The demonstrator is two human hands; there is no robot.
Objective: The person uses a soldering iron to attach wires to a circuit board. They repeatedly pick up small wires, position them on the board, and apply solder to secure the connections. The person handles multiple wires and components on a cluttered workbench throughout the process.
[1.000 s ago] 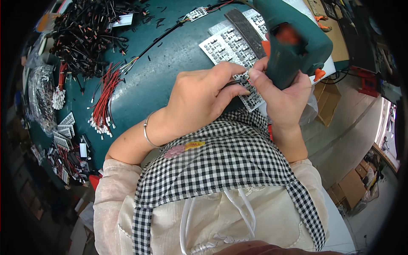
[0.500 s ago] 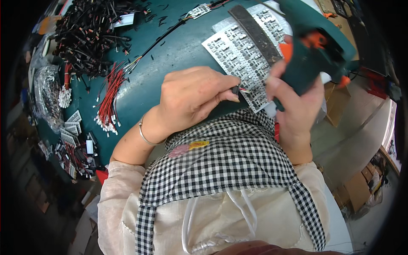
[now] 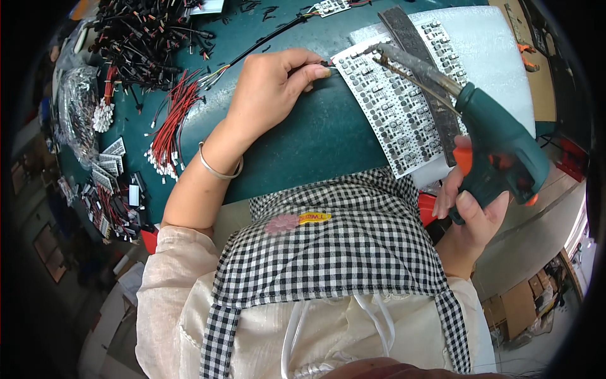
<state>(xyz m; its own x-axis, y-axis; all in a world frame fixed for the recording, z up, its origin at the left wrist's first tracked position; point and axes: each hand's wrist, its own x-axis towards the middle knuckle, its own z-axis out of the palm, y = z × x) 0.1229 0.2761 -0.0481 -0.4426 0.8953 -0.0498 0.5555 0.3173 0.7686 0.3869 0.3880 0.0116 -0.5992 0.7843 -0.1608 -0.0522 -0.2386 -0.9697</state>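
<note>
A white circuit board panel (image 3: 394, 117) lies flat on a sheet of white foam (image 3: 505, 63), its face covered with rows of small dark components. My left hand (image 3: 268, 88) pinches the end of a black cable (image 3: 326, 64) between thumb and forefinger, at the panel's far left corner. Thin wires at that end reach the panel's edge. In my right hand (image 3: 476, 218) is a green soldering gun (image 3: 508, 139) with orange parts. Its metal tip (image 3: 379, 49) is over the far part of the panel. A dark flat bar (image 3: 404, 31) lies across the panel.
Black cables (image 3: 142, 44) form a heap at the far left. Nearer lie red wires (image 3: 173, 126) with white connectors, a clear plastic bag (image 3: 79, 114) and small boards with wires (image 3: 107, 174). A cable joined to a small board (image 3: 332, 7) stretches across the green table (image 3: 290, 155).
My left hand has moved away from me with the black cable, from the panel's near part to its far left corner. The soldering gun has swung nearer and right, tip pointing far left.
</note>
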